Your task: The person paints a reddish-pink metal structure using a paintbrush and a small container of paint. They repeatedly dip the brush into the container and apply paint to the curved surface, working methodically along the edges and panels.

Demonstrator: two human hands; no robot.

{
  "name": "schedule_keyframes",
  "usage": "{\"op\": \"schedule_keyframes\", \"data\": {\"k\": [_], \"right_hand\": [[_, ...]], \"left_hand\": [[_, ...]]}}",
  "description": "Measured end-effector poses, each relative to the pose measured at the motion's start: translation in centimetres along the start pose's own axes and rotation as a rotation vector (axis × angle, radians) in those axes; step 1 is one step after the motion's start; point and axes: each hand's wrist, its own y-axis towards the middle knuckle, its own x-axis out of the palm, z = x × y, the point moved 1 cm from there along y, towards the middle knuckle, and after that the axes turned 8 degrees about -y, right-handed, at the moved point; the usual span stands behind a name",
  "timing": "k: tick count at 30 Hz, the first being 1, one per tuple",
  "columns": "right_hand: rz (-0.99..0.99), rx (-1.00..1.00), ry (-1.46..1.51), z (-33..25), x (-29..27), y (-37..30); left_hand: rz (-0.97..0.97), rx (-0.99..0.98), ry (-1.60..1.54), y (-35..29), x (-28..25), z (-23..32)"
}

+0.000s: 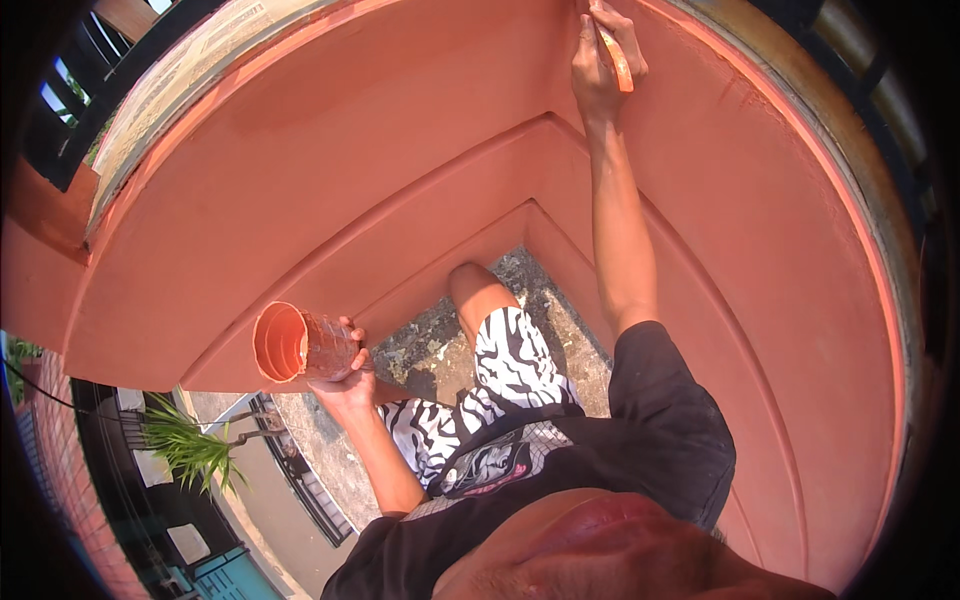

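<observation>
My left hand is wrapped round a clear plastic cup coated inside with terracotta-orange paint. The cup is tilted, its mouth facing left, and it hangs near the lower edge of the left wall. Raised to the inner corner at the top, my right hand grips a paintbrush by its orange-smeared handle. The bristles are cut off by the upper edge of the picture, so their contact with the wall cannot be seen. Both walls around the corner are terracotta orange, with a raised moulding running along them.
Rough, stained concrete ground lies under my bent legs. A black metal railing rises beyond the left wall's top edge. The right wall curves close beside my right arm. At lower left are a spiky green plant and a paved area.
</observation>
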Motion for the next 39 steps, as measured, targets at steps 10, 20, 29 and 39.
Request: {"op": "schedule_keyframes", "data": {"k": [10,20,29,39], "right_hand": [[-0.215,0.418,-0.083,-0.7,-3.8,-13.1],[-0.171,0.547,0.054,-2.7,-4.0,-10.5],[-0.078,0.19,0.013,0.6,-1.5,-8.6],[-0.278,0.439,-0.118,-0.9,-7.3,-19.8]], "left_hand": [[0.005,-0.002,0.034,0.6,0.3,-0.4],[-0.095,-0.058,0.014,0.3,-0.8,0.1],[-0.07,-0.054,-0.04,-0.1,-1.3,0.5],[-0.059,-0.068,-0.02,0.2,-1.1,0.4]]}}
